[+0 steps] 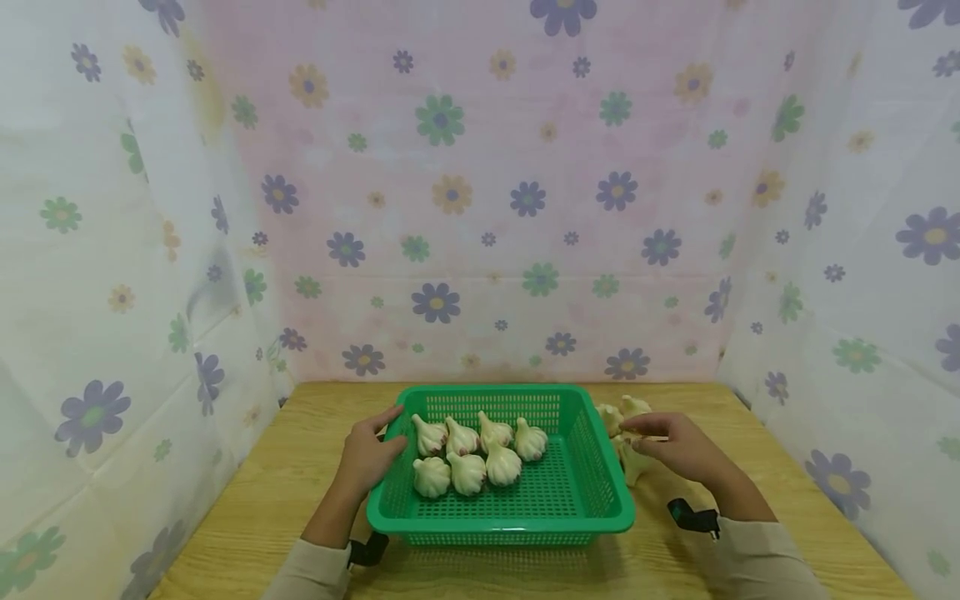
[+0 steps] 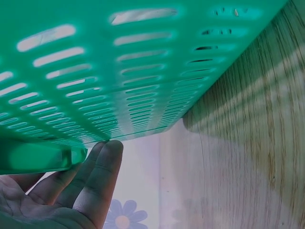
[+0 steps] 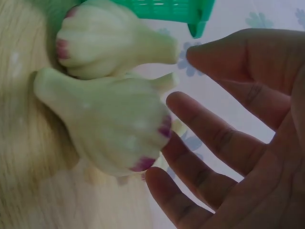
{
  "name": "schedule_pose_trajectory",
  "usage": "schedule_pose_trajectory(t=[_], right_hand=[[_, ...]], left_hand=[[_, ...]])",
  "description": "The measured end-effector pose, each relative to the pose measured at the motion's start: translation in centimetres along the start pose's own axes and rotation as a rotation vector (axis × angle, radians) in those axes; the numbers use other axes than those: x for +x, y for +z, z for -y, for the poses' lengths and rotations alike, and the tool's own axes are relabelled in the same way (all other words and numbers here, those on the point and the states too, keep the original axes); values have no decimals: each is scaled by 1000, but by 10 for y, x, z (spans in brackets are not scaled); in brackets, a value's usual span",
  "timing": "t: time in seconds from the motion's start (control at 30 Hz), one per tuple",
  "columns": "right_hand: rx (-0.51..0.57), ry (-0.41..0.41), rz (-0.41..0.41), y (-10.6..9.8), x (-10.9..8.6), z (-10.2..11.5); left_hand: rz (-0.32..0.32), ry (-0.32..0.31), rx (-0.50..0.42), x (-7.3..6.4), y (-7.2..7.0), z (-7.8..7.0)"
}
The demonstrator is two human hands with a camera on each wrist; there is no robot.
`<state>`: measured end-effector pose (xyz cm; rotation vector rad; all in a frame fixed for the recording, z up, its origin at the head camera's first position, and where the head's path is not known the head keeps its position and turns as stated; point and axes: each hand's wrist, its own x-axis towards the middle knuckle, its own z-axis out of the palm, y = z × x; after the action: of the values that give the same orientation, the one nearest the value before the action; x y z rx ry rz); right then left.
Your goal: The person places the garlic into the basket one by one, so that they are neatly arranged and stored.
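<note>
A green slotted plastic basket (image 1: 517, 525) holds several garlic bulbs (image 1: 504, 465), grouped toward its left side. My left hand (image 1: 365, 457) grips the basket's left rim, thumb over the top. In the left wrist view, the fingers (image 2: 102, 179) reach under the rim and touch the slotted wall. Beside the basket's right wall, my right hand (image 1: 678, 446) hovers over more garlic bulbs on the table. The right wrist view shows its fingers (image 3: 214, 138) spread and slightly bent around a bulb (image 3: 114, 119) with purple patches, holding nothing. Another bulb (image 3: 109, 40) lies against that one.
Under everything is a wood-grain table (image 1: 270, 492). Flower-print cloth (image 1: 480, 333) hangs along the back and both sides. A black wrist device (image 1: 693, 517) sits below the right hand, and another (image 1: 369, 550) below the left.
</note>
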<state>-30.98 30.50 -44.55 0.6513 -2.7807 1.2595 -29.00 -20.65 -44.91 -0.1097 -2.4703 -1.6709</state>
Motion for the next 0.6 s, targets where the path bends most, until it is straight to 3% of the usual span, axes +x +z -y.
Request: schedule_pose_trajectory(t=[0.6], right_hand=[[-44, -17, -2, -3, -4, -13]], left_hand=[[4, -5, -4, 1, 0, 1]])
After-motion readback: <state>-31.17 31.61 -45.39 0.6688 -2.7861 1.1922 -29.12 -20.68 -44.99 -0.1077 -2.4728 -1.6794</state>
